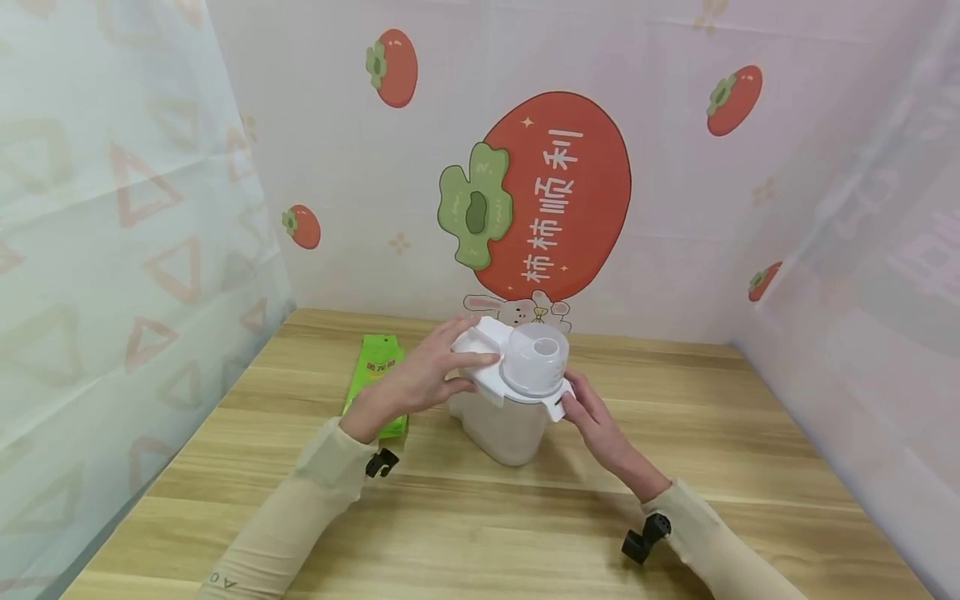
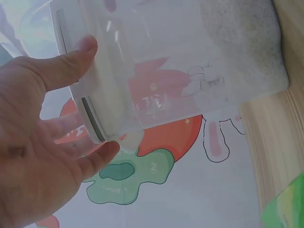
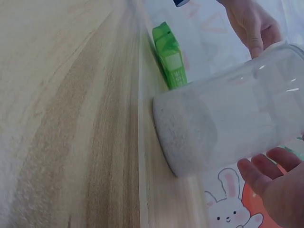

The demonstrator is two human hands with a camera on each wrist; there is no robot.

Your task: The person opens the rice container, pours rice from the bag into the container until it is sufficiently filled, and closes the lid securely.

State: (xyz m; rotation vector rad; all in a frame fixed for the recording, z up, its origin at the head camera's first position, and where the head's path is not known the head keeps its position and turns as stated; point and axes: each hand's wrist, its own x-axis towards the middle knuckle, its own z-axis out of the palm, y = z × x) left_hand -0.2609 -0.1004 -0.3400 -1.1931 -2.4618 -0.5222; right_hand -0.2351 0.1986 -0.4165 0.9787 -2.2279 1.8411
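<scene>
A translucent storage container (image 1: 506, 429) stands upright on the table, a white lid (image 1: 496, 388) on top. On the lid sits a clear measuring cup (image 1: 536, 362). Pale grains (image 3: 183, 128) fill the container's lower part. My left hand (image 1: 427, 371) holds the lid's left end, thumb on one side and fingers on the other, as the left wrist view shows too. At the opposite corner, my right hand (image 1: 603, 429) grips the lid's edge by a small tab, with fingers behind it. In the right wrist view its fingers (image 3: 254, 178) lie along the container's side.
Left of the container, a green packet (image 1: 380, 348) lies on the wooden table (image 1: 480, 533), partly behind my left forearm. Printed cloth (image 1: 337, 150) with persimmons and a rabbit hangs along the back, and further cloth walls flank both sides.
</scene>
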